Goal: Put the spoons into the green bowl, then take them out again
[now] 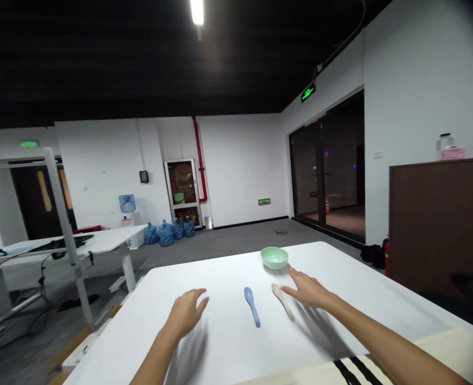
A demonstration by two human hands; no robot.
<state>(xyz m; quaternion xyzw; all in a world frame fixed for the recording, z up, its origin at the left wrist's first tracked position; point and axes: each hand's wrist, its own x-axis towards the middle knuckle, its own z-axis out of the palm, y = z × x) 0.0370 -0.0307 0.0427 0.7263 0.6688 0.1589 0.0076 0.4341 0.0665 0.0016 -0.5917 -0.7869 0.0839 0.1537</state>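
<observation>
A pale green bowl (274,259) stands upright near the far edge of the white table (220,353). Closer to me lie a blue spoon (252,307) and a beige spoon (283,302), apart from each other, handles toward me. My right hand (307,289) is over the table just right of the beige spoon and near the bowl, its fingers apart and nothing in it. Whether its fingertips touch the bowl I cannot tell. To the left of the blue spoon is my left hand (187,312), empty, with thumb and fingers apart.
A cream cloth with black stripes (357,371) lies along the table's near edge. On the left stand another white table (112,239) and a metal frame post (66,224). Several blue water bottles (166,233) stand by the far wall; a brown cabinet (441,224) is at right.
</observation>
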